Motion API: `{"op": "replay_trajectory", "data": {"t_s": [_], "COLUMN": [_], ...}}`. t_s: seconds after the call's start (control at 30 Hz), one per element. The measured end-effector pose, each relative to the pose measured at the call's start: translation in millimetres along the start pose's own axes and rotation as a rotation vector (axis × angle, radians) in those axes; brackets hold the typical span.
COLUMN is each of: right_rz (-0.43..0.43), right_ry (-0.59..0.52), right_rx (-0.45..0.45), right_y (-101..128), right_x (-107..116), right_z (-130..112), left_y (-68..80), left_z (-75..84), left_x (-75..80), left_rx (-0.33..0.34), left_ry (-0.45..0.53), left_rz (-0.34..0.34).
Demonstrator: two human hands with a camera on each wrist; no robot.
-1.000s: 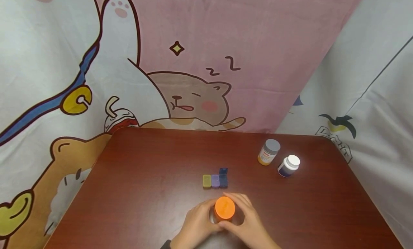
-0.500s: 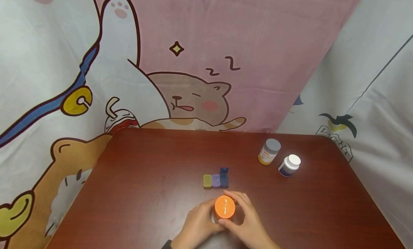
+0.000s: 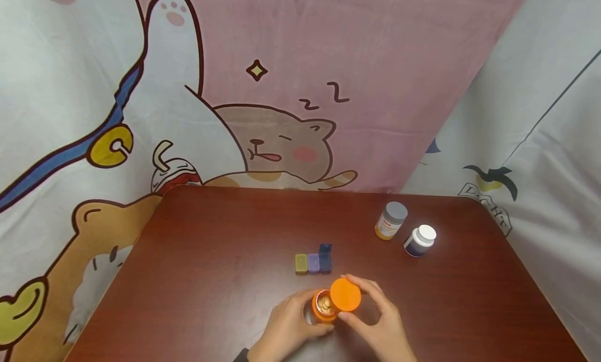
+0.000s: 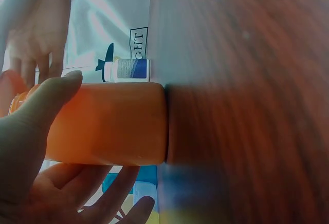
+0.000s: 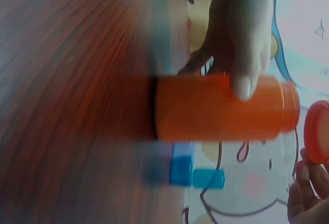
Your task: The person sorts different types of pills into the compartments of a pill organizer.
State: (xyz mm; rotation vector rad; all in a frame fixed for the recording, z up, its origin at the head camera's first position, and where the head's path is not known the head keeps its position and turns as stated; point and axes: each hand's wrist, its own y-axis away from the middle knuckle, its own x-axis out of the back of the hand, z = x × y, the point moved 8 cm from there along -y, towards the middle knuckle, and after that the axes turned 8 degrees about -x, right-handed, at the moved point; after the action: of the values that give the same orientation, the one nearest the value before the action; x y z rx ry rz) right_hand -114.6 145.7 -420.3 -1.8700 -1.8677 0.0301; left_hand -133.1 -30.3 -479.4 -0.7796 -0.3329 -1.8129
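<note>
- The orange pill bottle (image 3: 323, 306) stood upright on the brown table (image 3: 211, 257), low in the centre of the head frame, its mouth open and pale tablets visible inside.
- The left hand (image 3: 286, 328) gripped the bottle's body, thumb and fingers curled round it.
- The right hand (image 3: 380, 325) pinched the orange cap (image 3: 345, 295) in its fingertips, the cap lifted off and held just right of the bottle's mouth.
- A three-compartment pill organiser (image 3: 313, 261) lay just above the bottle, its blue lid raised.
- A grey-capped bottle (image 3: 391, 220) and a white-capped bottle (image 3: 420, 240) stood side by side, well apart at right.
</note>
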Motion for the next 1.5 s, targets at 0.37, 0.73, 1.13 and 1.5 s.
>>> {"op": "replay_trajectory", "data": {"t_s": [0.37, 0.73, 1.13, 1.5], "right_rz": [0.081, -0.230, -0.214, -0.173], "right_ry": [0.282, 0.863, 0.947, 0.976], "right_rx": [-0.015, -0.153, -0.065, -0.029], "right_y": [3, 7, 10, 9], "right_x": [58, 95, 100, 101], "right_z": [35, 78, 92, 95], "left_y": [2.6, 1.9, -0.1, 0.5], "left_z": [-0.9, -0.8, 3.6, 8.0], "left_x": [0.5, 0.9, -2.6, -0.1], "left_rx": [-0.021, -0.026, -0.075, -0.088], "left_ry": [-0.017, -0.025, -0.082, -0.093], "left_rz": [0.034, 0.032, 0.009, -0.020]}}
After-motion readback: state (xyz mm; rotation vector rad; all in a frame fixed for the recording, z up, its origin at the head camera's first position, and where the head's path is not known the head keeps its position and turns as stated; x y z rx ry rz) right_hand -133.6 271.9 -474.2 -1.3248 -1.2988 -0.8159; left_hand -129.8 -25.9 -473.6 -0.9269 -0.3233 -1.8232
